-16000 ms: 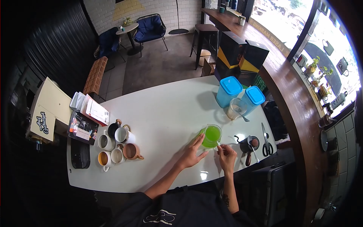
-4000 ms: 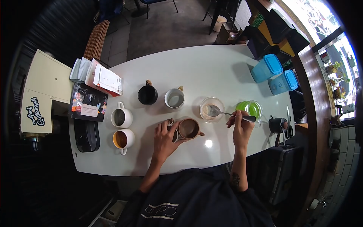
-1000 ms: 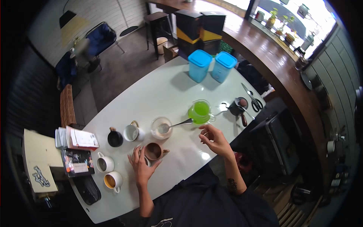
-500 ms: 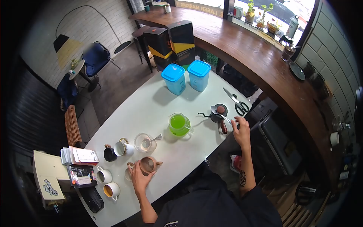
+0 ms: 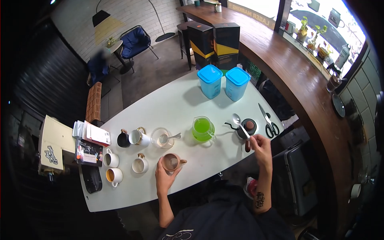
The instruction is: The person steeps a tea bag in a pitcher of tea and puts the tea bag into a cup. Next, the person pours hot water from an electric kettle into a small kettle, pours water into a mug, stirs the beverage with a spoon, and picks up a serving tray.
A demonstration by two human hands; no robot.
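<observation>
My left hand (image 5: 165, 178) is wrapped around the left side of a brown mug (image 5: 172, 162) at the table's near edge. Its handle points right, and the inside looks brownish. In my right hand (image 5: 262, 151), the fingers pinch the handle of a metal spoon (image 5: 241, 125), its bowl pointing away from me. Below the spoon stands a small black kettle (image 5: 249, 125) with a thin spout and a wooden handle. Between my hands, farther back, is a glass pitcher (image 5: 202, 130) of bright green liquid. Left of it sits a clear glass bowl (image 5: 159, 141) with another spoon (image 5: 175, 136) in it.
Several mugs stand at left, including a pale mug (image 5: 140, 165) and a black mug (image 5: 123, 139). Scissors (image 5: 271, 123) lie right of the kettle. Two blue-lidded containers (image 5: 210, 82) stand at the back. Papers (image 5: 96, 134) and a black case (image 5: 92, 179) occupy the left end.
My left hand has moved the brown mug rightward, away from the pale mug it partly hid. My right hand has raised the spoon above the kettle. The whole view has shifted.
</observation>
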